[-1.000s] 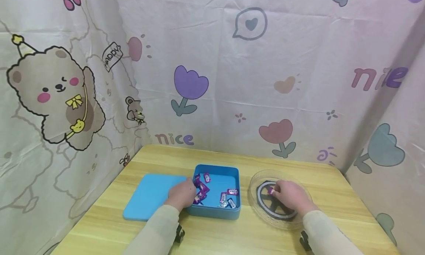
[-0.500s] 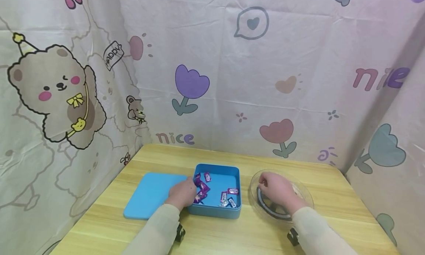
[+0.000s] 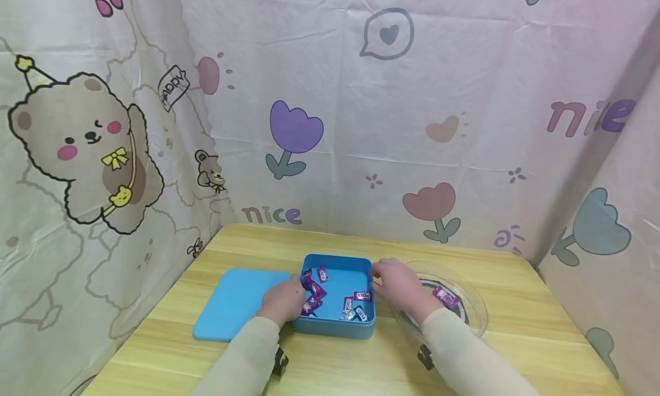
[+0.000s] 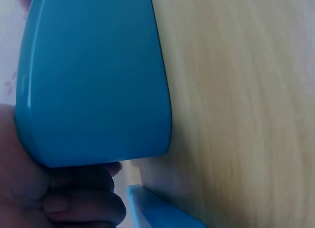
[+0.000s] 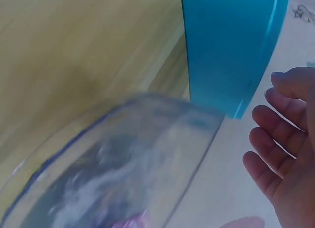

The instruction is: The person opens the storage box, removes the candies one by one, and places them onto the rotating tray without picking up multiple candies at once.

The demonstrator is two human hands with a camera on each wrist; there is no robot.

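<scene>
A square blue box (image 3: 332,329) stands on the table with small wrapped candies inside: purple ones (image 3: 316,290) along its left, several small ones at the right. My left hand (image 3: 283,301) grips the box's left wall; in the left wrist view its fingers (image 4: 86,206) curl beside the blue side. Above the box's right rim is my right hand (image 3: 399,286), which holds nothing. Its fingers are loosely bent and apart in the right wrist view (image 5: 268,124). One purple candy (image 3: 446,297) lies in the round clear dish (image 3: 478,318), which my right hand and sleeve partly cover.
Left of the box a flat blue lid (image 3: 227,307) lies on the wooden table (image 3: 356,367). Printed cloth (image 3: 356,109) hangs behind the table and on both sides. Each wrist bears a small dark camera mount.
My right hand has let go of a purple candy in the clear dish and moved left to the box's right rim. The left hand has stayed on the box.
</scene>
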